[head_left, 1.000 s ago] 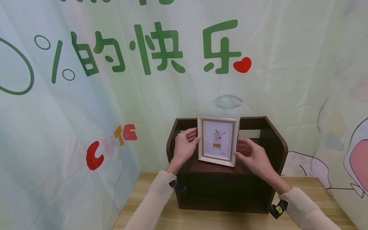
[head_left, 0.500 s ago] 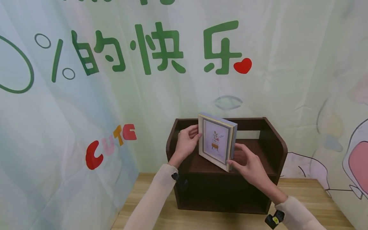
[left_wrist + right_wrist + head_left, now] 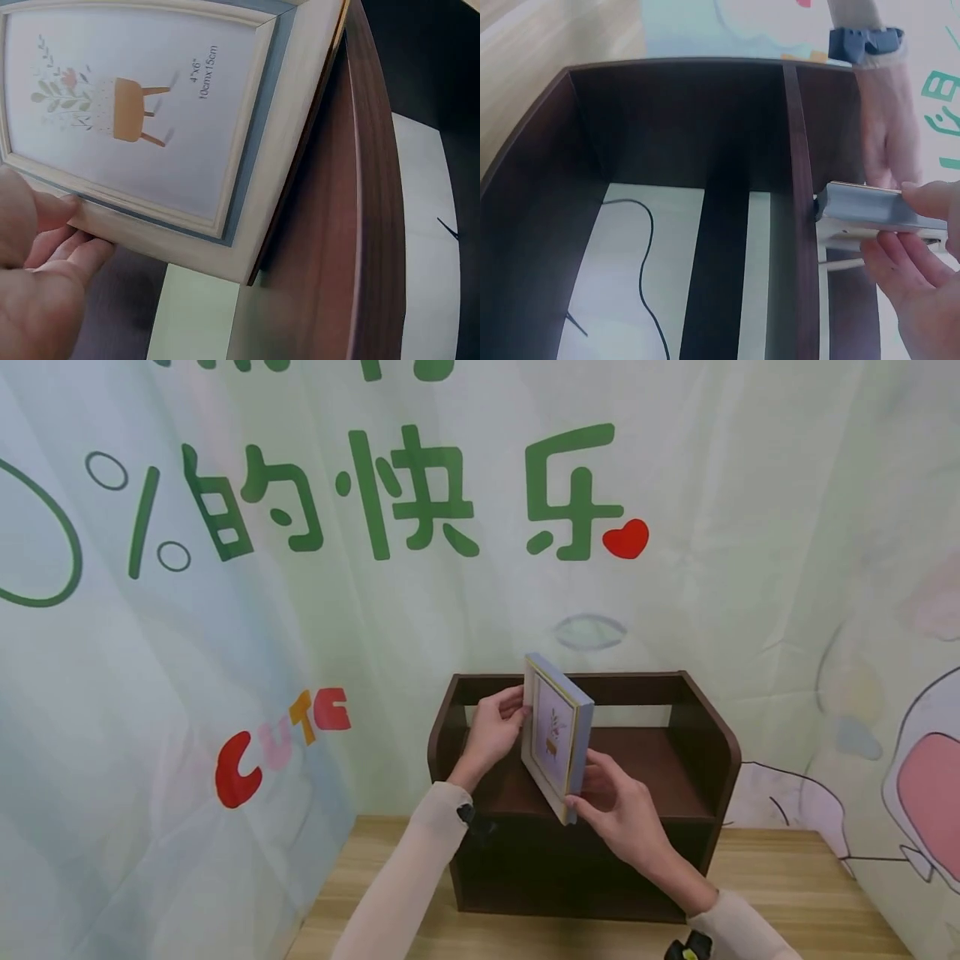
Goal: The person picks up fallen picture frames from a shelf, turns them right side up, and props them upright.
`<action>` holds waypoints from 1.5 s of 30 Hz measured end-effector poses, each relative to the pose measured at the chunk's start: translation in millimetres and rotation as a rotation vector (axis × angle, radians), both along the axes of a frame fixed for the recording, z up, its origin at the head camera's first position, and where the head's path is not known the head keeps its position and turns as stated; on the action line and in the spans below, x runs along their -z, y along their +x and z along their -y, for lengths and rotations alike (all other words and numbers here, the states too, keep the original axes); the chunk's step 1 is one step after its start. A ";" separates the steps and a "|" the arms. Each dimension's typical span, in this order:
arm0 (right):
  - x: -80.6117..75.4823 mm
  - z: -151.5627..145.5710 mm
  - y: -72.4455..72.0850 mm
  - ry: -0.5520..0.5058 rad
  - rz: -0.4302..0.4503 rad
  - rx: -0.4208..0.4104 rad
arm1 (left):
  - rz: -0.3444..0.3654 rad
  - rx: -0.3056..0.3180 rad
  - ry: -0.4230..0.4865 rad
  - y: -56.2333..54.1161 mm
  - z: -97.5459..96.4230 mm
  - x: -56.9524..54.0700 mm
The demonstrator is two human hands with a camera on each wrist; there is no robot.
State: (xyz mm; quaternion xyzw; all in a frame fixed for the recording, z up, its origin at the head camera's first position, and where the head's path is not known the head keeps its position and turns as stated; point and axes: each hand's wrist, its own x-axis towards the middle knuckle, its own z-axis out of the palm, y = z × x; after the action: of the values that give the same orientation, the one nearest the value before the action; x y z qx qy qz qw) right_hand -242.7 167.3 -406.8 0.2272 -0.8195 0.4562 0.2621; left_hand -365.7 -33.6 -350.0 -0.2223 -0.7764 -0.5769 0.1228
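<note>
A picture frame, cream and grey-blue with a potted-plant print, stands upright at the upper shelf of a dark brown desk shelf. It is turned at an angle, its near lower corner reaching past the shelf's front edge. My left hand pinches the far side edge between thumb and fingers. On the near side edge, my right hand has its thumb on the front and fingers behind. The left wrist view shows the printed front of the frame close up. From the right wrist, the frame's grey side shows.
The shelf stands on a wooden table against a printed fabric backdrop. Its lower compartment is dark in the head view. A thin black cable shows through its open back in the right wrist view.
The frame has swung from facing me to an angle, its right side coming nearer and leftward. My right hand has moved left and nearer with it; the left hand keeps hold of the other side.
</note>
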 end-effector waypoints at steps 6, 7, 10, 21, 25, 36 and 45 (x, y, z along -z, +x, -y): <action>5.1 11.5 0.4 -0.034 -0.035 0.006 | 0.009 -0.014 -0.004 -2.9 -5.4 3.0; 5.4 12.8 0.3 -0.041 -0.035 0.004 | 0.006 -0.011 -0.003 -3.1 -6.2 3.0; 5.5 15.6 0.3 -0.062 -0.032 -0.008 | -0.005 -0.001 -0.002 -4.3 -8.4 3.7; 5.1 19.6 0.6 -0.082 -0.023 -0.002 | -0.016 -0.017 -0.013 -3.9 -9.1 2.2; 5.8 20.5 0.7 -0.079 -0.025 0.007 | -0.023 -0.043 -0.041 3.7 -5.6 -3.1; 6.2 21.0 1.1 -0.080 -0.037 0.011 | -0.300 -0.010 -0.108 35.8 17.3 -34.5; 8.3 18.4 -0.4 -0.079 -0.039 0.008 | -0.722 0.030 -0.460 54.1 23.9 -58.6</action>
State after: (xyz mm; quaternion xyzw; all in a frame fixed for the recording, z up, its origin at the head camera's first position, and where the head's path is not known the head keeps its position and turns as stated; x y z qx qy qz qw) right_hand -243.1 148.9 -415.1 0.2222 -0.7966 0.4825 0.2886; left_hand -311.5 -57.4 -291.4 -0.4428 -0.7887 -0.2754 0.3256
